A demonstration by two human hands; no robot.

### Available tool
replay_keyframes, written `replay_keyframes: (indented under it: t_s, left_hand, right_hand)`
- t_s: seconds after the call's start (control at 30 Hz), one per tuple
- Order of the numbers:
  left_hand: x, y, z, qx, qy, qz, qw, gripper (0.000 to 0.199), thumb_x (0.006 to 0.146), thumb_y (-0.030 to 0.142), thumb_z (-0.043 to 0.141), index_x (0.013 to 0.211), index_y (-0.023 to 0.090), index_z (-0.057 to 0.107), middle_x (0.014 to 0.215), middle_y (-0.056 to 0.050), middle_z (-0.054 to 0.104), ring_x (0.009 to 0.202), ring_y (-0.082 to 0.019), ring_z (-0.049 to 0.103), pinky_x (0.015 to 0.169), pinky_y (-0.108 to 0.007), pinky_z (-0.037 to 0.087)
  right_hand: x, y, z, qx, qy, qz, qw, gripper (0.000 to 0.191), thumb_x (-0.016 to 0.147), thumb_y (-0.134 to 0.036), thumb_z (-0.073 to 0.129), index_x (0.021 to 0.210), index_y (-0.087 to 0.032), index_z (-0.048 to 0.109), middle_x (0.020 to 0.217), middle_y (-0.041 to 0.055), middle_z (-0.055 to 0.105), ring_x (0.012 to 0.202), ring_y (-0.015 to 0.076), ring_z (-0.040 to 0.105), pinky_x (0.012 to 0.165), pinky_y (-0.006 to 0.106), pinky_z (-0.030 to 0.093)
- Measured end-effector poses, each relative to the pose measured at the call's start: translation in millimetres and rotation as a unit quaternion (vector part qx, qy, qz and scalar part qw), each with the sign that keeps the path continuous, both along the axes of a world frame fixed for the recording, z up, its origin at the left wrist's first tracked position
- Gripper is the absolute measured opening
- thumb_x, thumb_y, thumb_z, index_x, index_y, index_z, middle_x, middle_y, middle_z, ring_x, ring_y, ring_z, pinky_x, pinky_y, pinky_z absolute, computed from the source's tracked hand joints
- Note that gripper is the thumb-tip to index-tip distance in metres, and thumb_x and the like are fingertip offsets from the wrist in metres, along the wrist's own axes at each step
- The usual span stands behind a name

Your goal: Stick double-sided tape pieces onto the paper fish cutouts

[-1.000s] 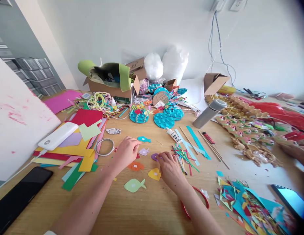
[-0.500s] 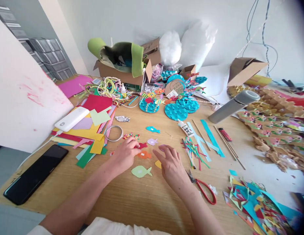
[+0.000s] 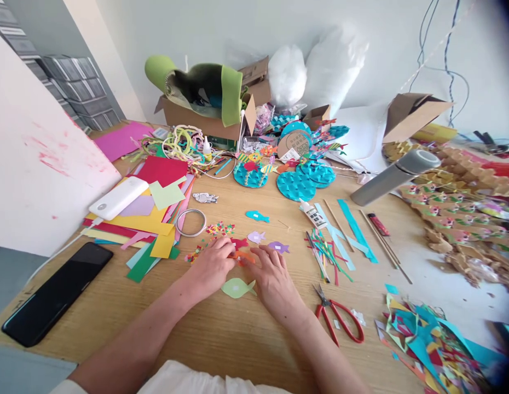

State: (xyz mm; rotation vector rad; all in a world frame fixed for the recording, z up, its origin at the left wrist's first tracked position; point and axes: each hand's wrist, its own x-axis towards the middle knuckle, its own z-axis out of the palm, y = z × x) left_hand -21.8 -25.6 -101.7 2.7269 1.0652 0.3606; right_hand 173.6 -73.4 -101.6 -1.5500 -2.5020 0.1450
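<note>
Both hands meet at an orange paper fish (image 3: 243, 257) in the middle of the wooden table. My left hand (image 3: 213, 262) pinches its left end, fingers closed. On its right end are the closed fingertips of my right hand (image 3: 271, 273). A light green paper fish (image 3: 236, 288) lies just below, between the wrists. A red paper fish (image 3: 238, 244) touches my left fingertips. Purple (image 3: 279, 247), lilac (image 3: 256, 237) and blue (image 3: 257, 216) fish lie flat beyond. Small confetti pieces (image 3: 220, 229) are scattered beyond my left hand.
Red-handled scissors (image 3: 340, 320) lie right of my right forearm, near paper scraps (image 3: 435, 339). Further back are a glue bottle (image 3: 313, 214) and a grey flask (image 3: 394, 178). Coloured paper (image 3: 162, 175), a tape ring (image 3: 191, 222) and a phone (image 3: 57, 293) are at left.
My right hand has moved left onto the orange fish, uncovering the purple fish and more of the scissors. My left hand has shifted slightly right and now grips the orange fish.
</note>
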Motion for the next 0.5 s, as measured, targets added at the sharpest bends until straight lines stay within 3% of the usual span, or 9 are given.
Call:
replay_keyframes:
  t_s: [0.2, 0.5]
  left_hand:
    - [-1.0, -0.1, -0.2, 0.02, -0.032, -0.008, 0.999, 0.022, 0.087, 0.008, 0.053, 0.087, 0.017, 0.073, 0.092, -0.006, 0.067, 0.106, -0.023, 0.05, 0.095, -0.04, 0.048]
    - [-9.0, 7.3, 2.0, 0.073, -0.058, 0.067, 0.993, 0.028, 0.081, -0.001, 0.052, 0.091, 0.013, 0.074, 0.089, -0.008, 0.069, 0.096, -0.023, 0.052, 0.092, -0.041, 0.049]
  right_hand:
    - [-0.6, 0.7, -0.7, -0.005, 0.003, 0.003, 1.0, 0.048, 0.086, -0.005, 0.048, 0.128, -0.026, 0.058, 0.131, 0.0101, 0.054, 0.126, 0.0287, 0.034, 0.103, 0.046, 0.033]
    - [5.7, 9.7, 4.1, -0.007, 0.02, -0.019, 1.0, 0.053, 0.082, -0.001, 0.047, 0.128, -0.026, 0.058, 0.13, 0.0094, 0.055, 0.125, 0.028, 0.036, 0.102, 0.045, 0.033]
